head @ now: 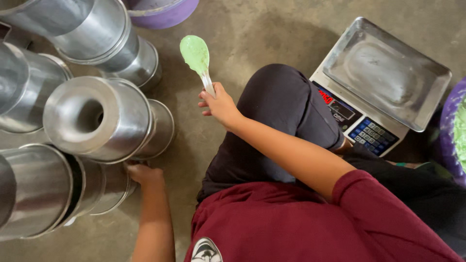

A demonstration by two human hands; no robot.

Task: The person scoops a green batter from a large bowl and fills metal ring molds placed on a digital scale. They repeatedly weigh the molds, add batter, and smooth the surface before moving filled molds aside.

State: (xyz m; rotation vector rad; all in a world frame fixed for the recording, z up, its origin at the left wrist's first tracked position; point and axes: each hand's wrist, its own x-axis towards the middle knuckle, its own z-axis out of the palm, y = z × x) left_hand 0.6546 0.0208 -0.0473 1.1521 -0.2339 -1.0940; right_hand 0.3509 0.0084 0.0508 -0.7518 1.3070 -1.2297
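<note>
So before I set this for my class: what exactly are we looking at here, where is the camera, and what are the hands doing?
There is no machine here. A camera worn on a person's head looks down at their own two bare hands. The person sits low over a concrete floor. The right hand holds up a spoon coated in pale green paste. The left hand touches the rim of a shiny metal mould, one of several stacked beside them. To the right stands a digital weighing scale with a bare steel tray. Purple tubs show at the picture's edges.
</note>
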